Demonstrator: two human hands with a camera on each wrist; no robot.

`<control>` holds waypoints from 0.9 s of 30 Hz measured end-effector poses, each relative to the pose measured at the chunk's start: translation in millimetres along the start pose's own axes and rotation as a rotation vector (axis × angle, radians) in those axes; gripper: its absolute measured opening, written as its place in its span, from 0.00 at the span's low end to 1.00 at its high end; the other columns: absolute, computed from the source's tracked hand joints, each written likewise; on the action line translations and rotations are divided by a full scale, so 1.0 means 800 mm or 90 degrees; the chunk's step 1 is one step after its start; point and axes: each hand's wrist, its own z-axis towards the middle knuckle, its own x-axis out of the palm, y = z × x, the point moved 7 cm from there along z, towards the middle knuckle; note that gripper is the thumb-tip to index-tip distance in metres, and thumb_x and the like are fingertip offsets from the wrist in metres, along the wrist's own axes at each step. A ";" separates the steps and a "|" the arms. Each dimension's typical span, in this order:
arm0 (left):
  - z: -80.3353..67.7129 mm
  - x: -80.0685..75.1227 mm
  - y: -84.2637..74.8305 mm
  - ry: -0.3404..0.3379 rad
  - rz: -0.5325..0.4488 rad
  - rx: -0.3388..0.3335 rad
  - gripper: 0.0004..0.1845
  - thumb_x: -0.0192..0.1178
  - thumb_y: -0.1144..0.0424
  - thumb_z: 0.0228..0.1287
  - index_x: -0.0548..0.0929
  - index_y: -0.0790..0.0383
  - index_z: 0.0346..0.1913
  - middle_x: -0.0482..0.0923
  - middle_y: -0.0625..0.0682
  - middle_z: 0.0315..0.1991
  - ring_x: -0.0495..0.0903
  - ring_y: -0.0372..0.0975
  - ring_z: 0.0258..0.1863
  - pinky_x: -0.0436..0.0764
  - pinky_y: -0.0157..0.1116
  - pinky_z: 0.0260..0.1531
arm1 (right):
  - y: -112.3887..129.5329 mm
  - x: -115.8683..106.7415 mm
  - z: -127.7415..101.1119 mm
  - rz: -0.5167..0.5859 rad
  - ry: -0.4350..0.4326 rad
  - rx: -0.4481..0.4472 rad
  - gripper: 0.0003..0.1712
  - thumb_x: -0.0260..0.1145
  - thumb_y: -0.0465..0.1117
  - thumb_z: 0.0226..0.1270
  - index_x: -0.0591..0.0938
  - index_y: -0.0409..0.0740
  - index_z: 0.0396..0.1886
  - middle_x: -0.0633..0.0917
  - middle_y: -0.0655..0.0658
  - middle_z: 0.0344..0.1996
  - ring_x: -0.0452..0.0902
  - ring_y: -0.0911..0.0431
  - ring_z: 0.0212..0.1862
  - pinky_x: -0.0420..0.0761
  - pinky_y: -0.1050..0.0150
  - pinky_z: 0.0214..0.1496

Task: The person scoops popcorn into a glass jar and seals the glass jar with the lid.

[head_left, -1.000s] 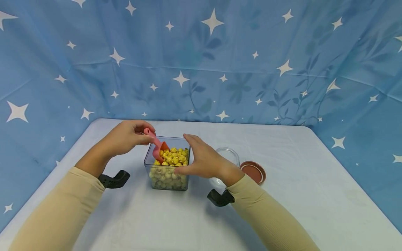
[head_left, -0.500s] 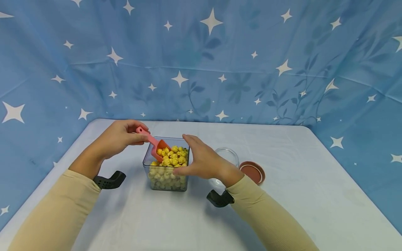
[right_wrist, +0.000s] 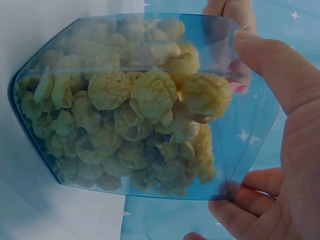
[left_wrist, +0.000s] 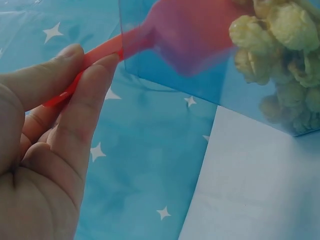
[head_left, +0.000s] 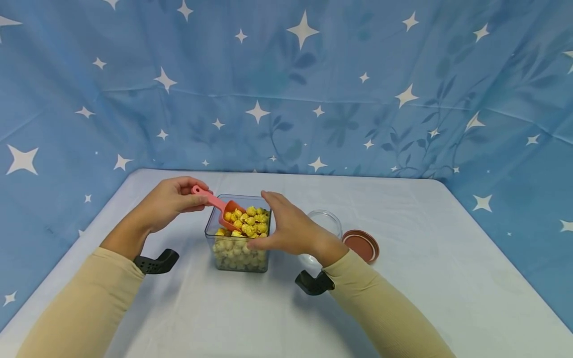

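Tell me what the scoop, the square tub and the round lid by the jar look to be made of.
Scoop: looks like moulded plastic, matte coral pink, one uniform colour; the left hand pinches its handle.
Tub: clear rigid plastic, probably; glossy, thin walls, the popcorn shows through; the right hand holds its side.
Lid: reddish brown, dull; plastic or metal, unclear.
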 end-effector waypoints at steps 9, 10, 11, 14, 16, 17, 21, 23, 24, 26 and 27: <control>-0.003 0.002 0.010 0.008 -0.099 -0.002 0.21 0.59 0.68 0.73 0.69 0.80 0.61 0.79 0.56 0.46 0.84 0.37 0.43 0.82 0.35 0.50 | 0.001 0.001 0.000 -0.001 0.002 0.007 0.65 0.76 0.63 0.54 0.52 0.42 0.81 0.57 0.42 0.77 0.57 0.47 0.75 0.66 0.47 0.71; -0.003 0.003 0.011 0.012 -0.107 -0.003 0.21 0.59 0.69 0.73 0.69 0.80 0.61 0.79 0.55 0.46 0.84 0.36 0.43 0.82 0.35 0.50 | 0.000 0.001 0.000 -0.002 0.002 0.007 0.65 0.76 0.63 0.54 0.52 0.42 0.81 0.57 0.42 0.77 0.57 0.47 0.75 0.66 0.47 0.71; -0.004 0.004 0.011 0.014 -0.113 -0.006 0.21 0.58 0.69 0.73 0.69 0.80 0.61 0.80 0.54 0.46 0.84 0.36 0.44 0.82 0.35 0.50 | 0.000 0.001 0.000 -0.002 0.002 0.007 0.65 0.76 0.63 0.53 0.52 0.42 0.80 0.57 0.42 0.77 0.57 0.47 0.75 0.65 0.47 0.71; -0.005 0.007 0.013 0.022 -0.119 -0.013 0.21 0.58 0.69 0.74 0.68 0.80 0.61 0.80 0.54 0.45 0.83 0.36 0.44 0.82 0.35 0.50 | 0.000 0.001 0.000 -0.004 0.002 0.005 0.65 0.77 0.63 0.53 0.52 0.42 0.80 0.57 0.42 0.77 0.57 0.47 0.75 0.65 0.47 0.71; -0.006 0.007 0.012 0.026 -0.091 -0.017 0.21 0.59 0.67 0.73 0.70 0.79 0.60 0.81 0.54 0.46 0.84 0.37 0.44 0.82 0.35 0.50 | 0.001 0.000 0.000 -0.004 0.002 0.003 0.65 0.77 0.63 0.53 0.52 0.42 0.80 0.57 0.42 0.77 0.57 0.47 0.75 0.65 0.47 0.71; -0.006 0.008 0.011 0.030 -0.069 -0.016 0.21 0.60 0.66 0.73 0.70 0.78 0.60 0.81 0.55 0.46 0.83 0.37 0.44 0.82 0.36 0.50 | 0.001 0.000 -0.001 -0.005 0.002 0.002 0.65 0.77 0.63 0.53 0.52 0.42 0.80 0.57 0.42 0.77 0.57 0.47 0.75 0.65 0.47 0.71; -0.007 0.009 0.002 0.054 0.056 -0.007 0.22 0.65 0.60 0.70 0.75 0.72 0.59 0.83 0.56 0.46 0.83 0.43 0.44 0.82 0.40 0.51 | 0.001 0.000 -0.001 -0.004 0.000 0.002 0.65 0.77 0.63 0.53 0.52 0.42 0.81 0.57 0.42 0.77 0.57 0.47 0.75 0.65 0.47 0.71; -0.007 0.009 -0.003 0.065 0.108 -0.001 0.22 0.65 0.57 0.69 0.77 0.69 0.58 0.83 0.55 0.45 0.83 0.45 0.45 0.82 0.42 0.50 | 0.000 0.000 -0.002 -0.004 0.000 0.003 0.65 0.76 0.63 0.53 0.52 0.42 0.81 0.57 0.41 0.77 0.57 0.47 0.75 0.65 0.47 0.71; -0.007 0.009 -0.006 0.068 0.125 0.000 0.22 0.66 0.57 0.69 0.78 0.68 0.57 0.84 0.55 0.44 0.82 0.46 0.45 0.81 0.43 0.49 | 0.000 0.000 -0.002 -0.004 0.000 0.004 0.65 0.76 0.63 0.53 0.52 0.42 0.81 0.57 0.42 0.77 0.57 0.47 0.75 0.65 0.47 0.71; -0.007 0.009 -0.008 0.072 0.149 0.001 0.21 0.65 0.56 0.68 0.80 0.67 0.57 0.84 0.54 0.43 0.82 0.47 0.45 0.79 0.43 0.48 | 0.000 0.000 -0.002 -0.004 0.000 0.004 0.65 0.76 0.63 0.53 0.52 0.42 0.81 0.57 0.41 0.77 0.57 0.47 0.75 0.65 0.47 0.71; -0.007 0.009 -0.009 0.072 0.155 0.000 0.21 0.66 0.56 0.68 0.80 0.67 0.57 0.84 0.53 0.43 0.82 0.46 0.44 0.79 0.43 0.48 | 0.000 0.000 -0.002 -0.004 0.001 0.005 0.65 0.76 0.64 0.53 0.52 0.42 0.81 0.57 0.41 0.77 0.57 0.47 0.75 0.65 0.47 0.71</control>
